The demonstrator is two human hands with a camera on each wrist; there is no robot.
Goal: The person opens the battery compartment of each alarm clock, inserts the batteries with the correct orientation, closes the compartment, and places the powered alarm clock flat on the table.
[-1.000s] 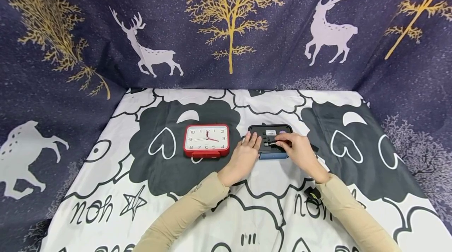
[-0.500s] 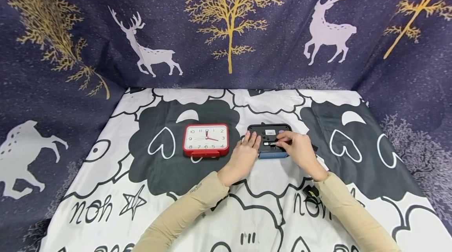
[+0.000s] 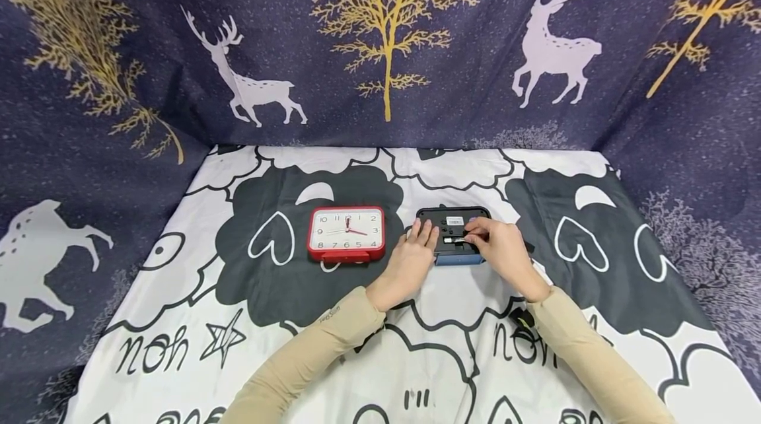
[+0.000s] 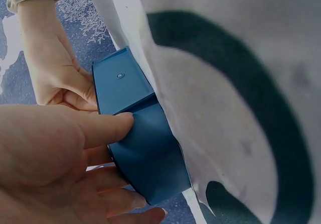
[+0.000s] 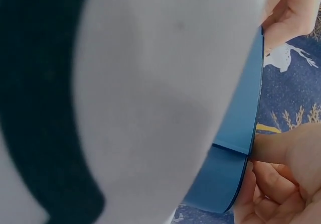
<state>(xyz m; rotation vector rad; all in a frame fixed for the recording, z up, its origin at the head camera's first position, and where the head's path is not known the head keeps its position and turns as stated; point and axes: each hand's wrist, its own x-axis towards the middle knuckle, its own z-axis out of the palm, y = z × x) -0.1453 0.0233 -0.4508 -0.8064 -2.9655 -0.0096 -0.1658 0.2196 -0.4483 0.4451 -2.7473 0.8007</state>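
A blue clock (image 3: 460, 259) lies face down in the head view, its black back (image 3: 437, 218) upward. A small battery (image 3: 450, 240) sits at the recess in the back, its silver end showing. My right hand (image 3: 504, 255) pinches the battery's right end between thumb and fingers, which hide the rest of it. My left hand (image 3: 407, 271) rests with fairly straight fingers on the left part of the back. In the left wrist view, the left thumb (image 4: 116, 128) presses the blue side (image 4: 145, 148). The right wrist view shows the right hand's curled fingers (image 5: 273, 181) at the clock's edge.
To the left stands a red clock (image 3: 347, 234) with its white dial showing. Both clocks rest on a white cloth (image 3: 410, 345) with black cartoon prints. Behind is a dark blue curtain (image 3: 464, 113) with deer and trees.
The battery has gone from looking slightly tilted to lying level at the recess, with more of its casing showing. The right fingers have shifted a little; the left hand keeps its place.
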